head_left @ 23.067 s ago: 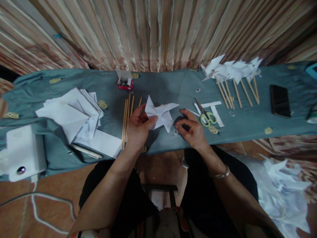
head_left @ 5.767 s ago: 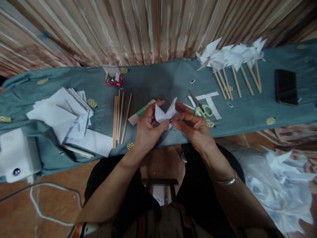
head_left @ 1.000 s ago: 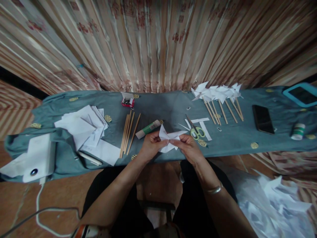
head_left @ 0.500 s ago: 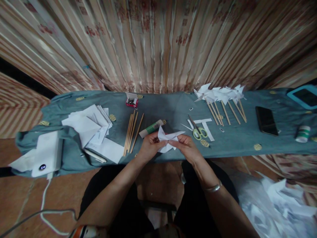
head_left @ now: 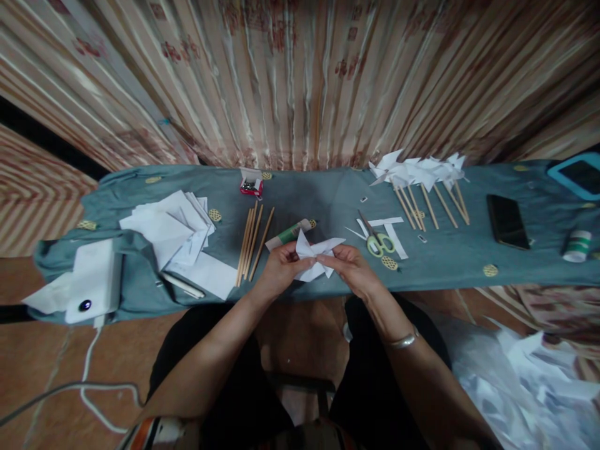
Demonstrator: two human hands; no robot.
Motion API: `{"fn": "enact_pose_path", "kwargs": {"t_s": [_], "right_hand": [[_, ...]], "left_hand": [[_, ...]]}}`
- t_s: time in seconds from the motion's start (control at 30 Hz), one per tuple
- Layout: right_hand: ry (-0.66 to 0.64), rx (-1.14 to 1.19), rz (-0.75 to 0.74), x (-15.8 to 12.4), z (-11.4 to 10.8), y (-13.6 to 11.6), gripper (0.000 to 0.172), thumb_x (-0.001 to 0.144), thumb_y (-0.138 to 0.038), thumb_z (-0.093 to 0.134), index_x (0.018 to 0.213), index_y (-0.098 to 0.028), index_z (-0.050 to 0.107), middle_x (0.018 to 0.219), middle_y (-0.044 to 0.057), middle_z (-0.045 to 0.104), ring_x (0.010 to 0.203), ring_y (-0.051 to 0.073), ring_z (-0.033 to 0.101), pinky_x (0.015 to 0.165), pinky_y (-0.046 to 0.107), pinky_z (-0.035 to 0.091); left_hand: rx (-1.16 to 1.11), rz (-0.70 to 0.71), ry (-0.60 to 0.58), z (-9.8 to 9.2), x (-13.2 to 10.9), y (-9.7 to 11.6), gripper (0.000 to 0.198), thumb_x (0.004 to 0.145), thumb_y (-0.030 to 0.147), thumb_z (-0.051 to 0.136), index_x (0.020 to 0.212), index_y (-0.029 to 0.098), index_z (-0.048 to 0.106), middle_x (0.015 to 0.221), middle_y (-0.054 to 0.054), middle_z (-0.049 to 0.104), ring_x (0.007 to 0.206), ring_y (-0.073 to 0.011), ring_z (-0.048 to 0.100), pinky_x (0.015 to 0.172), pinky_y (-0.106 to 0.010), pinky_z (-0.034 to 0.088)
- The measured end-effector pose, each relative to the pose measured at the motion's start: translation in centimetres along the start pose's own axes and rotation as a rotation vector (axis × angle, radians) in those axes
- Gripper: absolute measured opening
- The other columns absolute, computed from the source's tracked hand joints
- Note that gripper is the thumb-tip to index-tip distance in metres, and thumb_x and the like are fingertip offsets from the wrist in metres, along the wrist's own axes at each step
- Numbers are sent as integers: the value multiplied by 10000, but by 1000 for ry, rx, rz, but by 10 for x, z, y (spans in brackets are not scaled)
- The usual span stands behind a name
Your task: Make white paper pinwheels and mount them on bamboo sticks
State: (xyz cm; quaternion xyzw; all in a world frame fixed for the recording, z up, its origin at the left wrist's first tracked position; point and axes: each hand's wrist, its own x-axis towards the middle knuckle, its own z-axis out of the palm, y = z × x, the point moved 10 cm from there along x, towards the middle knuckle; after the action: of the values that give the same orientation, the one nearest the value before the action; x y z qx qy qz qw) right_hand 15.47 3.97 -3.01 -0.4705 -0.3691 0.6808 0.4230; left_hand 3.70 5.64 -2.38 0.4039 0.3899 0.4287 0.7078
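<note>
A white paper pinwheel point(head_left: 307, 246), off any stick, is held between both hands at the table's near edge. My left hand point(head_left: 280, 265) grips its left side, thumb pressed near the centre. My right hand point(head_left: 355, 267) pinches the right side, its thumb also at the middle. Just behind the left hand lies a green and white glue stick point(head_left: 291, 234). Several wooden sticks point(head_left: 252, 237) rest to the left. Green-handled scissors point(head_left: 379, 242) lie right of my hands, beside paper strips point(head_left: 397, 240). Whatever sits under the thumbs is hidden.
Finished pinwheels on sticks point(head_left: 422, 172) lie at the back right. A small red box of metal pins point(head_left: 252, 185), a paper stack point(head_left: 164, 219), a pen point(head_left: 184, 285), a white device point(head_left: 94, 281) and a phone point(head_left: 507, 221) are on the cloth-covered table point(head_left: 450, 262).
Both hands keep hold of the pinwheel, which has turned slightly. The whole view has shifted a little; the things on the table have stayed in place.
</note>
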Motion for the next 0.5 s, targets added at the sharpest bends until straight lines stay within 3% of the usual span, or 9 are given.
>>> {"fn": "enact_pose_path", "kwargs": {"t_s": [0.3, 0.5], "right_hand": [[-22, -22, -43, 5, 6, -5, 325, 584, -409, 902, 818, -215, 788, 784, 10, 777, 730, 169, 684, 823, 334, 535], [-83, -39, -64, 8, 12, -2, 332, 616, -429, 883, 853, -212, 797, 802, 21, 783, 765, 184, 696, 825, 335, 530]], "left_hand": [[28, 87, -1, -3, -2, 8, 290, 625, 294, 886, 861, 167, 774, 770, -24, 731, 648, -147, 625, 661, -271, 499], [86, 133, -11, -5, -4, 10, 300, 652, 322, 872, 894, 179, 767, 806, -29, 743, 690, -167, 653, 711, -297, 523]]}}
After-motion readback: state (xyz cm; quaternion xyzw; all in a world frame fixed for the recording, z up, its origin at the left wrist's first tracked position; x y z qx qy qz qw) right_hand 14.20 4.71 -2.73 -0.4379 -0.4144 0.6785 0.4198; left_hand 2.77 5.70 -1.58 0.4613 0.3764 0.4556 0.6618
